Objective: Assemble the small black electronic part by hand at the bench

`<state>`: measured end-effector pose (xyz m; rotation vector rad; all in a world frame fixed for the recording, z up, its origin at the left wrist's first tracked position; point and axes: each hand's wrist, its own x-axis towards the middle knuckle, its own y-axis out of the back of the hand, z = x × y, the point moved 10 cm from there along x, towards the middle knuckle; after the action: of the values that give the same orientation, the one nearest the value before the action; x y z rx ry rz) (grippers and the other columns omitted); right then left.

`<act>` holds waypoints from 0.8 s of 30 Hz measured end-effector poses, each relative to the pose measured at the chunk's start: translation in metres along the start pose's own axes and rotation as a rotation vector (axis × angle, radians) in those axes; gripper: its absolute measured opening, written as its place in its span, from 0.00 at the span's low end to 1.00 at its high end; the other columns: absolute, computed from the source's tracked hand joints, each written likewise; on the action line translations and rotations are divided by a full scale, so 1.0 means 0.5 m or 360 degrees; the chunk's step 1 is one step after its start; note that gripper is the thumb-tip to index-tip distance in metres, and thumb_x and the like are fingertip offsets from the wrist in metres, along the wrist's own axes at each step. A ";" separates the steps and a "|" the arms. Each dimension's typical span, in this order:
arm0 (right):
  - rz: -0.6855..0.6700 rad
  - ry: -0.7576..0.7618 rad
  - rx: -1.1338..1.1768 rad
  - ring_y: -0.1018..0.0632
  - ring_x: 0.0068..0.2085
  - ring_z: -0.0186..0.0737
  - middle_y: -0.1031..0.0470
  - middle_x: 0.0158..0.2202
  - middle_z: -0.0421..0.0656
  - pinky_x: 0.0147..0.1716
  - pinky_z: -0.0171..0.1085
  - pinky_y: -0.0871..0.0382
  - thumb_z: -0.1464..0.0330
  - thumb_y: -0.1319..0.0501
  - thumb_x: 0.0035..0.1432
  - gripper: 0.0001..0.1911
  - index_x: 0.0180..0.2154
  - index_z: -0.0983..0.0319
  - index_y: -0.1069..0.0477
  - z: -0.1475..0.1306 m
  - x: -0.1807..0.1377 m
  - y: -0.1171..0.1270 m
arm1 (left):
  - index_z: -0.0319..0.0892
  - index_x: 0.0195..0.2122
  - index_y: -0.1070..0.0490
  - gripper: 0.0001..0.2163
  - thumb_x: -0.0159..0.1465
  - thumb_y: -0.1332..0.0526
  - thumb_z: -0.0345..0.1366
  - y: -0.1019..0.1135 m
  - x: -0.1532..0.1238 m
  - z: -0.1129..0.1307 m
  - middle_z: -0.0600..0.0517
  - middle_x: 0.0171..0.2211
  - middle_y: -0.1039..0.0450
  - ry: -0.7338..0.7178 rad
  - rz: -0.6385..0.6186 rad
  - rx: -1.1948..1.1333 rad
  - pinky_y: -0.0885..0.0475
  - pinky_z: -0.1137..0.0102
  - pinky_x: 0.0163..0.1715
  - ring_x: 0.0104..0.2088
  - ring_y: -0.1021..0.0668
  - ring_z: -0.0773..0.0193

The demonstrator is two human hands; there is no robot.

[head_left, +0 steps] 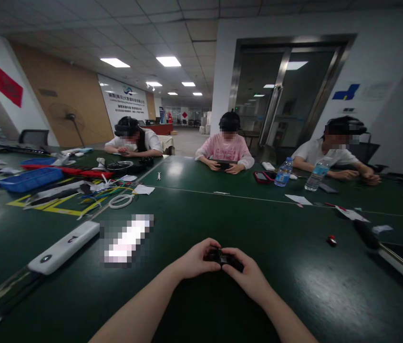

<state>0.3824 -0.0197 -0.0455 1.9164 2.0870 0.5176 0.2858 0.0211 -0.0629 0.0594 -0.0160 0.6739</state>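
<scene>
Two hands pinch one small black object above the surface

In the lower middle of the frame, a small black object is held between the left hand and the right hand. The left hand pinches one end of it between thumb and curled fingers; the right hand pinches the other end in the same manner, and the two thumbs come near each other below it. Such a grip from both sides probably serves to make the object steady and to let each hand turn or press its own end. What the object is exactly, I cannot tell, because the fingers cover much of it. It is before the person's body, likely so that both arms reach it equally.

On the green surface, a white bar lies at the lower left, and a bright, blurred rectangle lies between it and the hands. These lie to the side, perhaps to give the forearms room. A small red item lies apart at the right. At the upper left of the surface, a blue tray and cables lie together. Two water bottles stand upright at the right, near a co-worker's arm.
</scene>
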 end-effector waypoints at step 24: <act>0.0088 0.0089 -0.0008 0.28 0.46 0.40 0.29 0.44 0.40 0.48 0.42 0.34 0.69 0.39 0.50 0.13 0.41 0.58 0.31 -0.033 -0.007 0.010 | 0.44 0.50 0.42 0.22 0.55 0.39 0.26 0.002 0.002 -0.007 0.51 0.40 0.32 0.0108 -0.0004 0.0097 0.30 0.66 0.36 0.37 0.27 0.63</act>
<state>0.3804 -0.0242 -0.0288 1.9838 2.0695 0.5940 0.2857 0.0227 -0.0663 0.0953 0.0703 0.6738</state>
